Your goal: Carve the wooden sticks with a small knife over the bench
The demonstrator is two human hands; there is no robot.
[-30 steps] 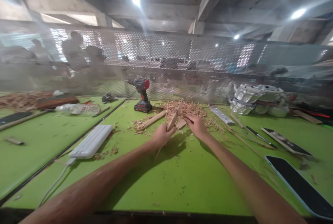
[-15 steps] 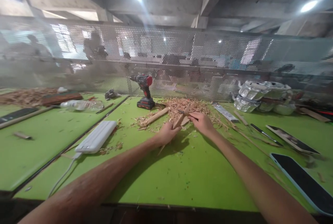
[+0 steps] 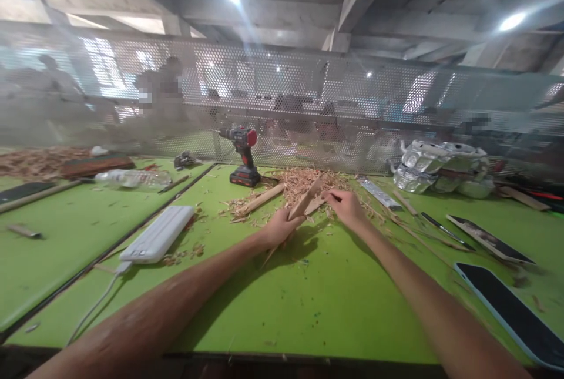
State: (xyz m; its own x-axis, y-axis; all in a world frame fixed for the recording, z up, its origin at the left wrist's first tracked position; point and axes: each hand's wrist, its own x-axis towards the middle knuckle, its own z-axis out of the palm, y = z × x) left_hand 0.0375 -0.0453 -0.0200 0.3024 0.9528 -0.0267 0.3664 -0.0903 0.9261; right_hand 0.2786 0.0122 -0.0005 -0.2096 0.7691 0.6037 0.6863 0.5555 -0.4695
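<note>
Closed around a wooden piece, my left hand angles it up over the green worktop. My right hand has its fingers curled just beside the wood; whether that grip holds anything, I cannot tell. Shavings lie beyond, near an upright drill.

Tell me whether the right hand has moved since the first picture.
Yes: the right hand has shifted slightly right, farther from the drill.
</note>
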